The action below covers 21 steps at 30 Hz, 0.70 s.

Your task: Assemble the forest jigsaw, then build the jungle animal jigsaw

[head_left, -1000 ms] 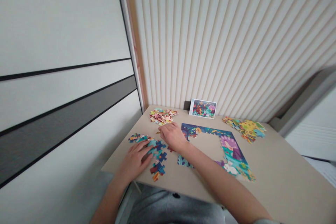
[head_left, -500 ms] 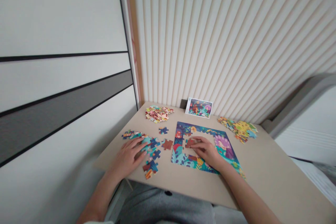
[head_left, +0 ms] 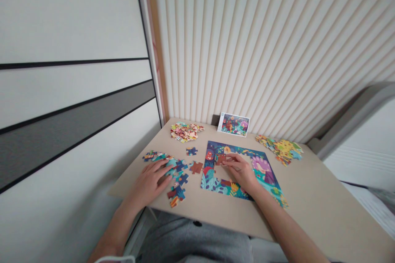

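My right hand [head_left: 242,171] is over the partly assembled jigsaw puzzle [head_left: 212,185], its fingertips closed on a brown puzzle piece [head_left: 219,160]. That piece lies against the inner left side of the puzzle's frame, close to the top left corner of the gap. Fingers partly cover its right edge. My left hand [head_left: 153,179] rests with fingers spread at the near side of a heap of blue and teal puzzle pieces [head_left: 179,167], touching some of them. Between the heap and the puzzle lie a loose brown piece [head_left: 196,167] and a dark blue piece [head_left: 191,151].
A picture card [head_left: 233,125] of the underwater scene leans upright at the back of the table [head_left: 203,209]. Pink and red pieces [head_left: 185,132] are piled at the back left, yellow and green pieces [head_left: 284,148] at the back right. A pleated curtain [head_left: 222,41] hangs behind.
My right hand has shifted the brown piece slightly up and away from me, towards the top left corner of the puzzle's gap. My left hand has stayed on its heap.
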Available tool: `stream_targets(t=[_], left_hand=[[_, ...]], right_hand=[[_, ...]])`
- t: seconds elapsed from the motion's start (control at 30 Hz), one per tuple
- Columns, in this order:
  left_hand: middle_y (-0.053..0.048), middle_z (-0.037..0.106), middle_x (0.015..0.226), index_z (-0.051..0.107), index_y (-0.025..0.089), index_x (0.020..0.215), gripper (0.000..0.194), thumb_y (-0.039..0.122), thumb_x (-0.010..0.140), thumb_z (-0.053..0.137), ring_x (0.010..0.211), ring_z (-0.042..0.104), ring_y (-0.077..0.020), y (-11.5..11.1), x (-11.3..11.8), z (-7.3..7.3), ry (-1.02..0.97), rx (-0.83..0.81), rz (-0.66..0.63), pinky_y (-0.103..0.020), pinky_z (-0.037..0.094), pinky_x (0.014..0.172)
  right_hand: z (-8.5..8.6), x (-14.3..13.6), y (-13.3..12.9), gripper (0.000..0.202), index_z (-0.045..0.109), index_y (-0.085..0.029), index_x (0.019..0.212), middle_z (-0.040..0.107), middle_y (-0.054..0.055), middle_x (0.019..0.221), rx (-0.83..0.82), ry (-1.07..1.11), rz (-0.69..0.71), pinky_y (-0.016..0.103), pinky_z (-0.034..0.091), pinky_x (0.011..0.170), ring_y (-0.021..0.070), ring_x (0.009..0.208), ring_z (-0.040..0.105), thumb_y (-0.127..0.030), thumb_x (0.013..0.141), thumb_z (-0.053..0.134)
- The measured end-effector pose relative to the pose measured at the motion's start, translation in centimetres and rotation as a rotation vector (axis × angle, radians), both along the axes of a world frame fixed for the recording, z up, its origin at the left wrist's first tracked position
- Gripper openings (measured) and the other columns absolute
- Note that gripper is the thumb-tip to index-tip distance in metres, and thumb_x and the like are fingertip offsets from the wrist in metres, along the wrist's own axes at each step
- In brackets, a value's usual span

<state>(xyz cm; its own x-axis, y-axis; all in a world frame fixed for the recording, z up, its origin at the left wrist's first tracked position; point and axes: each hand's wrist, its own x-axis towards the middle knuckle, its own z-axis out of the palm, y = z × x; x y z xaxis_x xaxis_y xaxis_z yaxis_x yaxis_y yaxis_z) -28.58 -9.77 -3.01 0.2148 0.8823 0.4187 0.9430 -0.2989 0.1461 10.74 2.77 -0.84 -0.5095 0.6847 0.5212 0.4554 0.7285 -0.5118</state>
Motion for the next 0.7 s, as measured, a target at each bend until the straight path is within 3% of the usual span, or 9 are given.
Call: stream_targets(t=[0.47,0.7], left_hand=[[-0.005,0.057,0.145,0.066,0.031,0.132,0.039,0.045,0.096,0.056,0.133,0.053,-0.0286,0.1,-0.29,-0.58,-0.02,0.014,0.0,-0.049,0.044,0.113],[-0.006,0.058,0.145,0.066,0.031,0.131,0.039,0.045,0.097,0.055,0.133,0.054,-0.0282,0.16,-0.2,-0.39,-0.006,0.015,0.002,-0.049,0.044,0.113]], right_hand=[[0.14,-0.33,0.25,0.026,0.079,-0.031,0.108,0.071,0.008,0.117,0.085,-0.271,-0.086,0.041,0.054,0.096,0.0237,0.109,0.066,-0.019,0.095,0.059],[0.66,-0.48,-0.02,0.026,0.076,-0.028,0.108,0.07,0.006,0.122,0.151,-0.383,-0.051,0.041,0.047,0.101,0.0228,0.115,0.063,-0.016,0.095,0.057]])
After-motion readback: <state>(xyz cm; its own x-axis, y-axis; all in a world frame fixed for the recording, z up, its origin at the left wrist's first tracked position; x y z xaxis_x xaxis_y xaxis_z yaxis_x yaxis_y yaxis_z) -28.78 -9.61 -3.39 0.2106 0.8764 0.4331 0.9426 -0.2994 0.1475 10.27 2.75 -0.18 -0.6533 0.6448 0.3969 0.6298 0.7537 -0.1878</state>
